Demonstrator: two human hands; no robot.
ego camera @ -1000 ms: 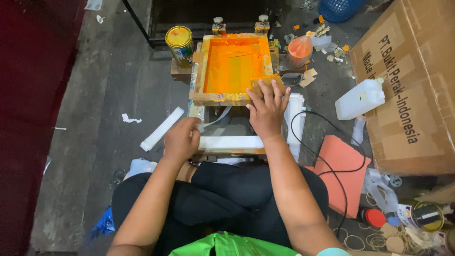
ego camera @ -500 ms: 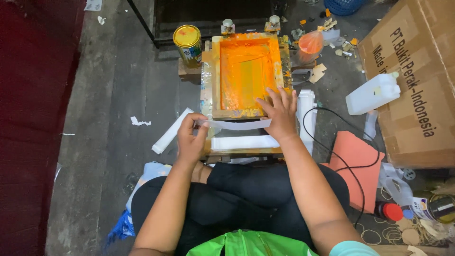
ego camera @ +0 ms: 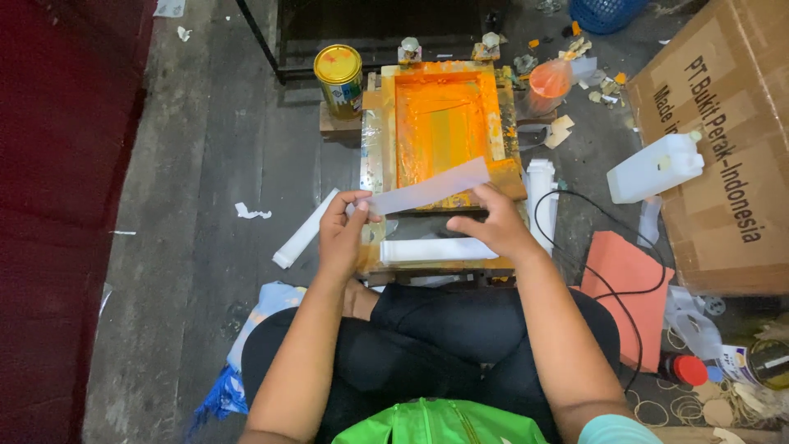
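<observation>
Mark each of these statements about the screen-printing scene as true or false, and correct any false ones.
1. Both hands hold one long white strip over the wooden frame. True: the left hand pinches its left end and the right hand is at its right end.
2. The ink in the printing frame is blue. False: it is orange.
3. A yellow-lidded tin can stands left of the frame. True.
4. The white plastic jug stands upright on the frame. False: it lies on its side on the floor, to the right, by the cardboard box.
5. A black cable runs across the floor on the right. True.
</observation>
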